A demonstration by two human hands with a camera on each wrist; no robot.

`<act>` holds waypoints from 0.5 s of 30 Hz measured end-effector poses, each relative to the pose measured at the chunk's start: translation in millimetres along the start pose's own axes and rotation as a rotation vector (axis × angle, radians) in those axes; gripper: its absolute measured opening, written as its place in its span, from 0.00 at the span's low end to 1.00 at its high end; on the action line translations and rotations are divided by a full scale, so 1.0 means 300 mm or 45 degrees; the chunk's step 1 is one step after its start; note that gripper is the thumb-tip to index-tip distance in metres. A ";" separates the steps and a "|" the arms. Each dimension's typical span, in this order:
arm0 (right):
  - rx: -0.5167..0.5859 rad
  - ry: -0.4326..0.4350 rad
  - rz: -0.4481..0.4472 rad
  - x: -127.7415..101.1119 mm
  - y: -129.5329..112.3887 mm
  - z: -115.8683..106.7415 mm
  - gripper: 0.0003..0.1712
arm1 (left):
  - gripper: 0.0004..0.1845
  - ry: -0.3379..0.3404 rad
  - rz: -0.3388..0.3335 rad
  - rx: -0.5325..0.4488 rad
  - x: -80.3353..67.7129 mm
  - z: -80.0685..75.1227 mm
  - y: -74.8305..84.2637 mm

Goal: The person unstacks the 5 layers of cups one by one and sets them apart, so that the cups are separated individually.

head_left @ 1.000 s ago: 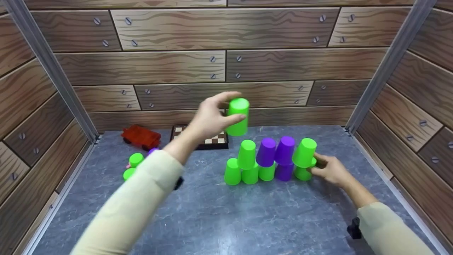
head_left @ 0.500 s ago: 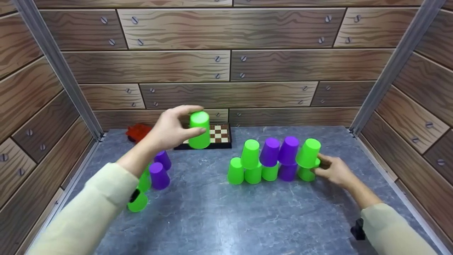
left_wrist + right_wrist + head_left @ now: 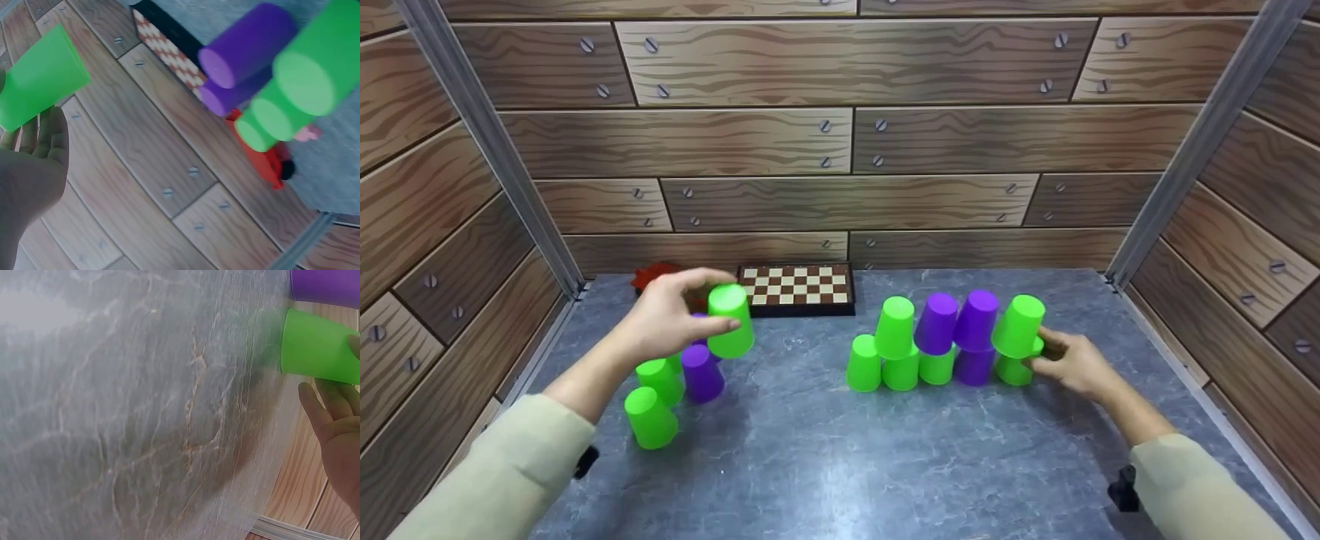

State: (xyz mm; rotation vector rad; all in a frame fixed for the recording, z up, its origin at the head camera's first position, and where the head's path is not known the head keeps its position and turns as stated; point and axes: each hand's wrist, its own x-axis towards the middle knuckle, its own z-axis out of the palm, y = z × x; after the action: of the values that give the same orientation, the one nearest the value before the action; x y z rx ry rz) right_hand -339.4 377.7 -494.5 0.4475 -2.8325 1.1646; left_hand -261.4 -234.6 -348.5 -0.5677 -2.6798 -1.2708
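The left hand (image 3: 664, 322), fingers curled round an upturned green plastic cup (image 3: 730, 320) left of the frame's centre, seems to carry it toward the loose cups (image 3: 675, 386) on the grey tabletop (image 3: 825, 457), needing a gentle lowering, while the right hand (image 3: 1072, 365) pinches the low green cup (image 3: 1014, 369) at the stacked row's (image 3: 941, 341) right end.

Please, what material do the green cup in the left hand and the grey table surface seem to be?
Green cup: probably plastic, matte, uniform bright colour, smooth thin wall.
Table surface: looks like grey marble or a marble-print laminate, with pale veins and a soft sheen; which one cannot be told.
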 end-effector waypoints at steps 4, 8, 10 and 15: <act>-0.003 0.009 -0.015 -0.002 0.001 0.000 0.39 | 0.29 -0.018 -0.040 -0.009 -0.047 -0.003 -0.047; -0.002 0.012 -0.007 0.000 0.004 -0.003 0.38 | 0.29 -0.032 -0.089 0.013 -0.094 0.000 -0.093; -0.005 0.010 -0.003 0.000 0.005 -0.003 0.39 | 0.29 -0.045 -0.106 0.013 -0.116 0.002 -0.114; -0.020 0.005 0.005 0.001 0.004 -0.002 0.39 | 0.27 -0.084 -0.117 0.052 -0.155 0.008 -0.161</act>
State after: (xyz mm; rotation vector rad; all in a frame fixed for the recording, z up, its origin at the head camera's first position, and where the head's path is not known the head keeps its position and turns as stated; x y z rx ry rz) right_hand -340.1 379.0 -494.9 0.4382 -2.8381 1.1417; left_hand -236.9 -273.5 -397.3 -0.4948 -2.8096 -1.2367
